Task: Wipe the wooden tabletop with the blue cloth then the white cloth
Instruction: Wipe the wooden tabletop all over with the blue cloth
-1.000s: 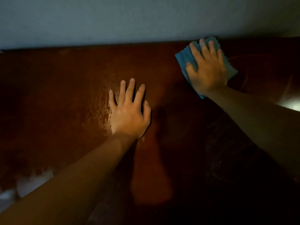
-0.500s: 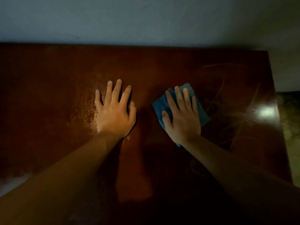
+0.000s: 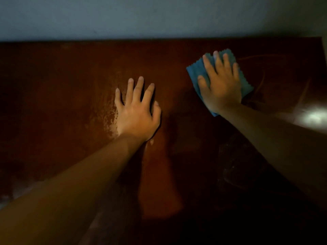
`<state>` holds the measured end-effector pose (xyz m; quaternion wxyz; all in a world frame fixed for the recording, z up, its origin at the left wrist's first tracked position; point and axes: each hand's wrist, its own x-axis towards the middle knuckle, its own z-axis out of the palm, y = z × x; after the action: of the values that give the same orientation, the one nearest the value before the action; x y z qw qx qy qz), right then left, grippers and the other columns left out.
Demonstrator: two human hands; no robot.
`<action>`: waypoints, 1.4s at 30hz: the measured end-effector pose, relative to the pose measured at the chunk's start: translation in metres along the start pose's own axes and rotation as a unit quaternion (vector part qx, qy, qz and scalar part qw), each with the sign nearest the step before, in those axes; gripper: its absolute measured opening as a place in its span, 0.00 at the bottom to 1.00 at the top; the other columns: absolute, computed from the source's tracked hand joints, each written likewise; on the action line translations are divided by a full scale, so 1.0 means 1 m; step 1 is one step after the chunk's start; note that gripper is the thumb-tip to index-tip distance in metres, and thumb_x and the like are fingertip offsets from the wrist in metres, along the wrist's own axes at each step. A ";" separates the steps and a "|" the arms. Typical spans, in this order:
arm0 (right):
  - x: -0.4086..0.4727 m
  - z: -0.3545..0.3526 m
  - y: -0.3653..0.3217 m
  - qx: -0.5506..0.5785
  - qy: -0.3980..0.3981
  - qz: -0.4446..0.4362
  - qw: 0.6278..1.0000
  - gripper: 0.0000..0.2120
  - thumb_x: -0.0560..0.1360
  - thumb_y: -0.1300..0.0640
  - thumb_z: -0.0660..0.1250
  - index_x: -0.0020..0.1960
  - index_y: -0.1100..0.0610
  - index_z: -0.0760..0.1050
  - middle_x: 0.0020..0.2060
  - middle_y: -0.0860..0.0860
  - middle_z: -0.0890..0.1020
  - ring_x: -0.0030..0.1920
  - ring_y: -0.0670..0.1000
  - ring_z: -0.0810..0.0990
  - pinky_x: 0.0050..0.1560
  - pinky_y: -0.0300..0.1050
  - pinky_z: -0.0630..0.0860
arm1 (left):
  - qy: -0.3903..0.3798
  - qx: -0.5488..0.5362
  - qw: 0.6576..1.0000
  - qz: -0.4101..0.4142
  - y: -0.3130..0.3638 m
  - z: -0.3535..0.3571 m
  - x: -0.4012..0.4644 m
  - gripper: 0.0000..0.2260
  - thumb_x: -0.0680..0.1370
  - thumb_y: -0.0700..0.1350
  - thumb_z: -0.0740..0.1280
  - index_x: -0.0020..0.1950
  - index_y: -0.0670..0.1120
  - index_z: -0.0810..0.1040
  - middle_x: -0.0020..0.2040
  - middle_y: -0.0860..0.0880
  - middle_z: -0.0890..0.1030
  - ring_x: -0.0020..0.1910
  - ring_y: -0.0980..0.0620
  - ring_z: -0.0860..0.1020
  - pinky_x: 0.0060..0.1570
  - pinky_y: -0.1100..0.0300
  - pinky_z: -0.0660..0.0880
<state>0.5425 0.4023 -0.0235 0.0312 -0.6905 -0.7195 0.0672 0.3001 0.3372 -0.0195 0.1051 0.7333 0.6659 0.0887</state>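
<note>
The wooden counter [image 3: 70, 85] fills nearly everything in front of me, dark reddish-brown, with its far edge against the pale wall [image 3: 141, 16]. I'll place everything else from my left hand [image 3: 137, 114]. It lies flat on the counter near the middle, fingers spread, holding nothing, just bracing me. A wet, glistening patch [image 3: 109, 119] sits right against its outer edge, and a bright glare [image 3: 313, 117] shows well off to the right, near the counter's right end.

My right hand [image 3: 221, 85] is to the right of the left and a little farther from me, palm down with fingers stretched out, pressing the blue cloth [image 3: 194, 71] flat against the wood rather than gripping it. The cloth's zigzag edges stick out around my fingers and below my wrist.

Half a second ago this cloth was close beside my left hand; a second ago it was up by the wall. So I've swept it in and pushed it back out to the right, while my left hand has stayed put. I judge I'm still mid-pass with the blue cloth, working the right side; the damp patch by my left hand looks untouched, and the white cloth is nowhere in sight yet.
</note>
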 end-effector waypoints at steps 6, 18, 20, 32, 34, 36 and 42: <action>-0.022 0.003 -0.007 -0.015 -0.003 0.027 1.000 0.31 0.83 0.42 0.45 0.83 0.51 0.52 0.82 0.57 0.54 0.82 0.59 0.49 0.81 0.61 0.46 | -0.019 0.006 1.000 0.004 -0.002 0.000 0.001 0.25 0.83 0.57 0.52 0.79 0.51 0.60 0.81 0.46 0.56 0.80 0.44 0.48 0.75 0.38 0.41; -0.203 0.016 -0.032 -0.016 -0.005 0.020 1.000 0.29 0.83 0.42 0.50 0.81 0.52 0.59 0.81 0.58 0.59 0.81 0.61 0.53 0.79 0.64 0.51 | -0.091 0.023 0.993 0.076 0.047 0.005 -0.068 0.28 0.82 0.57 0.47 0.81 0.50 0.55 0.82 0.47 0.50 0.81 0.44 0.45 0.75 0.38 0.43; -0.199 0.016 -0.033 -0.016 -0.010 0.021 1.000 0.29 0.82 0.42 0.49 0.81 0.51 0.58 0.81 0.57 0.58 0.82 0.60 0.52 0.79 0.64 0.50 | -0.083 0.041 0.992 0.086 0.046 0.012 -0.073 0.27 0.83 0.57 0.47 0.81 0.50 0.56 0.82 0.46 0.52 0.81 0.43 0.46 0.75 0.39 0.43; -0.108 0.010 -0.007 -0.006 0.001 0.092 0.996 0.31 0.82 0.41 0.45 0.83 0.49 0.50 0.82 0.56 0.52 0.82 0.59 0.47 0.80 0.64 0.46 | -0.033 0.058 0.993 0.093 0.046 0.018 -0.073 0.26 0.83 0.55 0.52 0.80 0.49 0.61 0.81 0.45 0.56 0.80 0.42 0.50 0.76 0.40 0.45; -0.105 0.011 -0.006 -0.004 0.005 0.096 0.995 0.31 0.82 0.40 0.44 0.83 0.49 0.50 0.82 0.56 0.51 0.82 0.60 0.47 0.80 0.63 0.45 | -0.031 0.054 0.994 0.092 0.047 0.018 -0.073 0.26 0.83 0.55 0.52 0.80 0.49 0.61 0.81 0.45 0.56 0.80 0.42 0.50 0.76 0.40 0.45; -0.106 0.010 -0.006 -0.003 0.007 0.096 0.995 0.31 0.82 0.41 0.44 0.83 0.49 0.50 0.82 0.57 0.51 0.82 0.60 0.47 0.80 0.63 0.44 | -0.029 0.051 0.994 0.091 0.047 0.018 -0.073 0.26 0.83 0.55 0.52 0.80 0.49 0.61 0.81 0.46 0.56 0.80 0.42 0.50 0.76 0.40 0.45; -0.132 0.010 -0.018 0.011 0.017 0.126 0.992 0.31 0.82 0.42 0.45 0.83 0.51 0.52 0.82 0.58 0.53 0.82 0.61 0.49 0.80 0.63 0.45 | -0.027 0.045 0.995 0.087 0.048 0.017 -0.072 0.26 0.83 0.56 0.54 0.80 0.49 0.61 0.81 0.46 0.57 0.80 0.42 0.51 0.76 0.39 0.46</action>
<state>0.5292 0.2688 -0.0248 0.0424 -0.7764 -0.6252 0.0672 0.3433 0.2603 -0.0226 0.0819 0.7945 0.5998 0.0478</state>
